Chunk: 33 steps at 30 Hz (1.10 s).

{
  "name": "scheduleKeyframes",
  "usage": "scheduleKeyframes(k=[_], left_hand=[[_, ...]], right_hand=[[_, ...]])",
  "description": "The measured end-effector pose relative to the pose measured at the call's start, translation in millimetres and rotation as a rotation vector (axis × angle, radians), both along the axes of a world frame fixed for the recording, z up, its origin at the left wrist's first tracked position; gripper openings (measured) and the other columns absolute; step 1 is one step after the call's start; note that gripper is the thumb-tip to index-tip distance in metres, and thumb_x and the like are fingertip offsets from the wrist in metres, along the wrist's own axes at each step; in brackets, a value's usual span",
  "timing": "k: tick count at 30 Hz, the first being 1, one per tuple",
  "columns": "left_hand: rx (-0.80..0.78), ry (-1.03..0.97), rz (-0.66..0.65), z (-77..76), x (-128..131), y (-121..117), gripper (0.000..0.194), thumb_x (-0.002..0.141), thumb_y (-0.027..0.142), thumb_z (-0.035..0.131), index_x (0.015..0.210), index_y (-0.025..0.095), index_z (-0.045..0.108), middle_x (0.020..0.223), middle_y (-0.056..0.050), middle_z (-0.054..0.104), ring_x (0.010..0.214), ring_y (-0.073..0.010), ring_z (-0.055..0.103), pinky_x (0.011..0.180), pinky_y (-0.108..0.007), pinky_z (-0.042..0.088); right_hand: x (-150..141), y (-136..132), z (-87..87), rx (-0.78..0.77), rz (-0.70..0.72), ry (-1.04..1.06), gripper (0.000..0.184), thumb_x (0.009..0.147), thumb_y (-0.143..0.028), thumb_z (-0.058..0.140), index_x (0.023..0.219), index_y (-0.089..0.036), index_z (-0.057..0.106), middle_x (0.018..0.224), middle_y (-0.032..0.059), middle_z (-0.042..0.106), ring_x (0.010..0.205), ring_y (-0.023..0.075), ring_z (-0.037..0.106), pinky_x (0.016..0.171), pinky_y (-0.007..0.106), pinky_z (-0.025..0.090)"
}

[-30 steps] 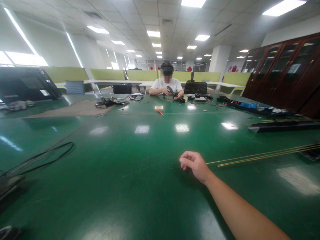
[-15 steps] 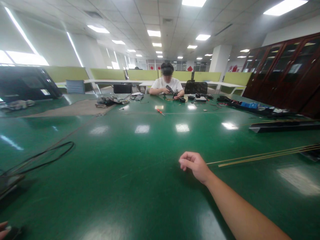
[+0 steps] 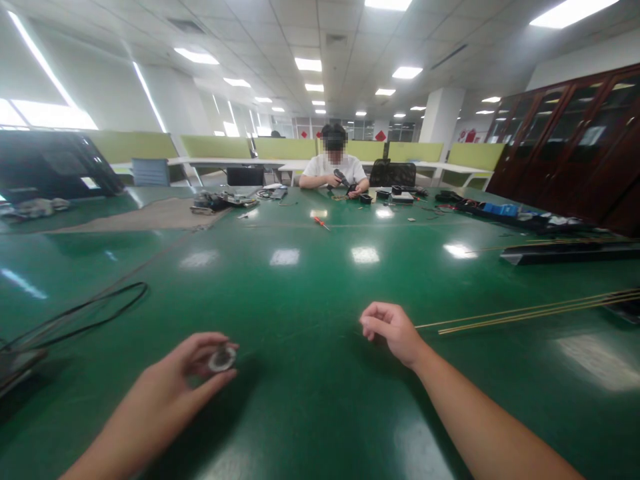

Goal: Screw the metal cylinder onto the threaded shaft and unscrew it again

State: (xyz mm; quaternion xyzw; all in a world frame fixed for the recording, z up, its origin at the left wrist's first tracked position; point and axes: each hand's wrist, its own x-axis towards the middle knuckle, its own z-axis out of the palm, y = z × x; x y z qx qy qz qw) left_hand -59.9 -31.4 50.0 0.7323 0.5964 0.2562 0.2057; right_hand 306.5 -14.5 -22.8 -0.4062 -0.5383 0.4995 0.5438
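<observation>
my left hand (image 3: 183,377) is nearest, slightly blurred, fingers and thumb curled around a small, round, whitish-grey ring with a dark middle (image 3: 223,359), above the glossy green tabletop (image 3: 300,407); i can't tell its material. a loose hold on that curved rim could let it slip out and roll. beyond it, my right hand (image 3: 391,329) seems pinched on the end of a long, thin, brass-coloured rod (image 3: 480,316), though my fingers hide the contact. so slim a rod could twist in my fingertips or flex along its length. two more brass-coloured rods (image 3: 500,322) lie close beside it, and a sideways sweep could drag them along. farther off, an orange-red screwdriver (image 3: 320,222) rests well clear, before a co-worker in a white top (image 3: 353,167).
</observation>
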Motion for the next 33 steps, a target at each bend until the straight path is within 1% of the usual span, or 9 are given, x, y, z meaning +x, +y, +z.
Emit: scheduleKeyframes(k=[2,4,6,8,11,14,19,26,33], left_hand=[[-0.037,0.009,-0.217,-1.7,40.7,16.2,0.031,0.082,0.045,0.070,0.103,0.024,0.062,0.093,0.000,0.073,0.082,-0.0224,0.067,0.078,-0.032,0.051],[-0.023,-0.015,-0.355,-4.3,82.1,29.4,0.023,0.084,0.036,0.068,0.103,0.023,0.065,0.089,0.000,0.072,0.078,-0.0207,0.065,0.073,-0.030,0.049],[-0.032,-0.055,-0.434,-9.3,113.2,38.7,0.022,0.083,0.030,0.068,0.104,0.023,0.066,0.090,0.001,0.071,0.078,-0.0189,0.063,0.072,-0.028,0.047],[-0.047,-0.094,-0.448,-17.1,129.0,44.5,0.023,0.083,0.028,0.068,0.105,0.022,0.066,0.090,0.001,0.070,0.076,-0.0179,0.062,0.071,-0.028,0.047],[-0.069,-0.135,-0.443,-29.5,129.7,48.7,0.025,0.084,0.032,0.069,0.107,0.022,0.066,0.090,0.001,0.071,0.076,-0.0180,0.062,0.071,-0.028,0.047],[-0.081,-0.160,-0.474,-36.4,121.8,49.3,0.025,0.086,0.035,0.068,0.108,0.022,0.067,0.095,0.000,0.073,0.085,-0.0200,0.066,0.079,-0.030,0.049],[-0.072,-0.167,-0.506,-39.0,120.8,48.3,0.025,0.087,0.034,0.068,0.110,0.025,0.069,0.101,-0.001,0.074,0.092,-0.0216,0.068,0.084,-0.031,0.049],[-0.067,-0.177,-0.578,-42.2,124.3,46.1,0.025,0.088,0.030,0.067,0.112,0.026,0.069,0.107,-0.001,0.074,0.097,-0.0220,0.067,0.087,-0.031,0.049],[-0.057,-0.160,-0.577,-44.0,126.3,44.8,0.025,0.087,0.029,0.068,0.112,0.026,0.069,0.108,-0.001,0.073,0.098,-0.0216,0.067,0.090,-0.032,0.048]], right_hand=[[0.3,-0.1,0.5,-0.003,0.002,-0.002,0.027,0.077,-0.042,0.076,0.076,-0.016,0.067,0.062,0.0004,0.065,0.054,0.0122,0.055,0.054,0.024,0.044],[0.4,-0.1,1.7,-0.004,0.001,-0.005,0.028,0.078,-0.042,0.076,0.076,-0.016,0.067,0.063,0.0006,0.065,0.055,0.0124,0.055,0.055,0.025,0.044],[0.1,0.2,2.7,-0.002,-0.007,-0.005,0.027,0.077,-0.042,0.076,0.079,-0.017,0.067,0.066,0.0007,0.065,0.058,0.0132,0.056,0.057,0.025,0.045],[-0.6,0.9,2.9,0.008,-0.020,-0.006,0.027,0.076,-0.041,0.077,0.084,-0.017,0.068,0.072,0.0009,0.065,0.065,0.0141,0.058,0.061,0.026,0.045],[-2.7,1.5,1.7,0.027,-0.019,-0.054,0.030,0.075,-0.039,0.079,0.094,-0.018,0.068,0.081,0.0015,0.066,0.070,0.0148,0.058,0.063,0.026,0.044],[-5.6,-0.2,1.7,0.063,-0.014,-0.210,0.034,0.073,-0.036,0.082,0.100,-0.020,0.068,0.086,0.0021,0.067,0.072,0.0155,0.058,0.066,0.027,0.043],[-11.4,-5.6,7.5,0.144,-0.014,-0.461,0.036,0.069,-0.028,0.083,0.102,-0.023,0.069,0.090,0.0010,0.069,0.080,0.0183,0.061,0.072,0.030,0.044],[-15.7,-8.2,12.0,0.190,0.033,-0.568,0.031,0.069,-0.020,0.080,0.098,-0.024,0.070,0.088,0.0010,0.067,0.079,0.0186,0.062,0.071,0.030,0.047],[-17.6,-11.4,13.3,0.223,0.055,-0.647,0.019,0.074,-0.020,0.076,0.093,-0.023,0.073,0.085,0.0021,0.068,0.077,0.0190,0.063,0.072,0.030,0.046]])
